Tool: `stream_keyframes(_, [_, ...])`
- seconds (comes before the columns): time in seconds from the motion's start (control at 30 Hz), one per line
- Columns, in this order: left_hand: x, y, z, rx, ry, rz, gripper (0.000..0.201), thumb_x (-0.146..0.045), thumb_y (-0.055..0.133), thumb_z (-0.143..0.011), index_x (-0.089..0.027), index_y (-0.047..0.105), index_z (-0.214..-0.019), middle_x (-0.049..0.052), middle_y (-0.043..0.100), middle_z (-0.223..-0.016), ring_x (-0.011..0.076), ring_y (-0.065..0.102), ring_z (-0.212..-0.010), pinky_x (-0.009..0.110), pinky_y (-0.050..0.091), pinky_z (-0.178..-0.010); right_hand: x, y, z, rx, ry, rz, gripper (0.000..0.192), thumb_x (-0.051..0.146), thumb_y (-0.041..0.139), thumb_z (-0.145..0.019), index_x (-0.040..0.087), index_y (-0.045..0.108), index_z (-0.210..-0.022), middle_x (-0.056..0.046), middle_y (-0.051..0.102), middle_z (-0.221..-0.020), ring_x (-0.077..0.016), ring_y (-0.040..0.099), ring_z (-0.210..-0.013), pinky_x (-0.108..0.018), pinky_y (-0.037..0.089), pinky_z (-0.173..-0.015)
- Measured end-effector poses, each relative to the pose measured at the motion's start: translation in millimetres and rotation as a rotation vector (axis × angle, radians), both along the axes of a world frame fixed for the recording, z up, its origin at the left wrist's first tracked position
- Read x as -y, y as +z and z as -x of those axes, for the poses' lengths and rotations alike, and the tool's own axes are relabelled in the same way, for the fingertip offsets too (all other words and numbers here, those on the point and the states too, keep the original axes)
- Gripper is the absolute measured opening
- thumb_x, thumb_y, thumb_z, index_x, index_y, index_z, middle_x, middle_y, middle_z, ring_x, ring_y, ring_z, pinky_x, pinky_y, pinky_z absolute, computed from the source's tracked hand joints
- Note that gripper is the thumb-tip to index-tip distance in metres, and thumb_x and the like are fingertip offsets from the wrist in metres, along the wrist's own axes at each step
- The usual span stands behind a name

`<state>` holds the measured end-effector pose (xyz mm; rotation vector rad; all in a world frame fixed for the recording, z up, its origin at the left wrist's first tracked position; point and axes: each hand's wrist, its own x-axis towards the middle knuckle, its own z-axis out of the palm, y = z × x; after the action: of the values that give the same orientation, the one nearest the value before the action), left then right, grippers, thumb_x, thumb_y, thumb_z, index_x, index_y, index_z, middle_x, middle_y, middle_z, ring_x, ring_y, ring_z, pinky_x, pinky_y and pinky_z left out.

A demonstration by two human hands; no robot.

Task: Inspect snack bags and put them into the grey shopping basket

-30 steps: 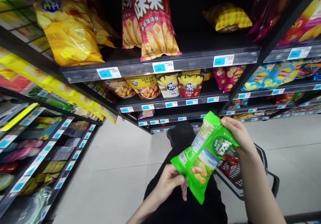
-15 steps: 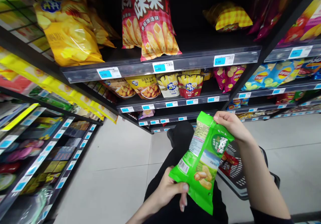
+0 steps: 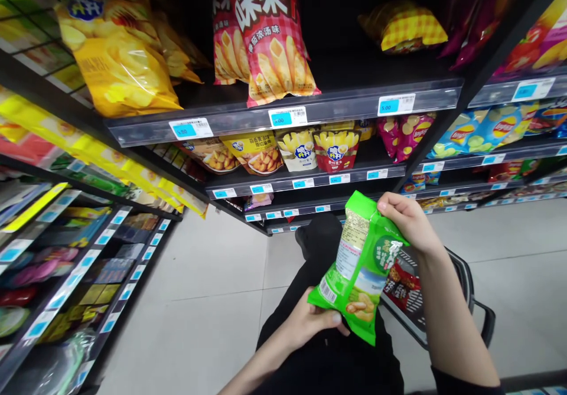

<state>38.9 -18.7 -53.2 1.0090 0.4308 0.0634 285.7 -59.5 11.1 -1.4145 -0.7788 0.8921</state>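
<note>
I hold a bright green snack bag (image 3: pixel 359 265) in front of me with both hands, its printed back label turned toward me. My right hand (image 3: pixel 410 221) pinches the bag's upper right corner. My left hand (image 3: pixel 315 323) grips its lower left edge, thumb on the front. The bag hangs over my dark trousers (image 3: pixel 328 359), above a black shopping basket (image 3: pixel 465 277) at my right that has a red packet (image 3: pixel 401 280) in it.
Dark store shelves with blue price tags (image 3: pixel 287 117) rise ahead, stocked with yellow chip bags (image 3: pixel 117 52), red-checked snack bags (image 3: pixel 270 35) and smaller packs (image 3: pixel 319 150) below. Another shelf unit (image 3: pixel 66 265) runs along the left. Pale floor tiles (image 3: pixel 199 300) lie between.
The green bag has turned more upright and bent at its lower end, and both hands have shifted slightly left and closer together.
</note>
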Motion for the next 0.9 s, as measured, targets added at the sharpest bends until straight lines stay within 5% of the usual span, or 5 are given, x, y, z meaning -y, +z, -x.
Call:
stream_keyframes(0.3, [23.2,-12.5,-14.8,-0.078,0.109,0.178,0.03,-0.024,0.075,-0.057,-0.008,0.065,-0.081,0.001,0.058,-0.051,0.0105,0.05,-0.041,0.025,0.047,-0.042,-1.5,-29.9,-7.6,-0.083,-0.085,0.029,0.032,0.045,0.065,-0.07,0.019,0.049,-0.061,0.005,0.044,-0.051,-0.0069,0.035,-0.043,-0.02,0.026,-0.042])
stream_keyframes(0.57, [4.7,19.4,-12.2,-0.081,0.016,0.059,0.021,-0.022,0.07,-0.057,-0.01,0.063,-0.072,0.001,0.058,-0.054,0.0099,0.05,-0.044,0.02,0.04,-0.044,4.2,-51.4,-22.9,-0.016,-0.071,0.072,0.035,0.049,0.066,-0.067,0.018,0.051,-0.059,0.004,0.043,-0.051,-0.0074,0.034,-0.045,-0.02,0.025,-0.043])
stream_keyframes(0.7, [-7.9,28.8,-8.0,-0.034,-0.099,-0.489,0.016,-0.03,0.063,-0.073,-0.015,0.065,-0.071,0.001,0.057,-0.055,0.011,0.05,-0.049,0.022,0.041,-0.053,10.5,-57.7,-23.7,0.168,-0.198,-0.069,0.029,0.045,0.064,-0.071,0.019,0.056,-0.059,0.002,0.046,-0.058,-0.0104,0.039,-0.052,-0.022,0.03,-0.048])
stream_keyframes(0.8, [-15.8,25.6,0.8,-0.094,-0.018,-0.991,0.022,-0.026,0.057,-0.079,-0.018,0.066,-0.061,0.001,0.053,-0.048,0.0113,0.047,-0.044,0.024,0.038,-0.054,27.3,-60.1,-25.4,0.28,-0.373,-0.245,0.022,0.042,0.067,-0.07,0.022,0.063,-0.061,0.0,0.051,-0.063,-0.015,0.047,-0.062,-0.028,0.039,-0.062])
stream_keyframes(0.9, [-19.0,19.2,10.4,-0.172,0.198,-1.087,0.018,-0.017,0.054,-0.079,-0.019,0.071,-0.073,0.006,0.065,-0.062,0.016,0.057,-0.051,0.025,0.042,-0.057,54.8,-57.4,-20.2,0.277,-0.458,-0.265,0.011,0.035,0.07,-0.07,0.026,0.068,-0.065,-0.001,0.059,-0.063,-0.0183,0.054,-0.066,-0.035,0.042,-0.078])
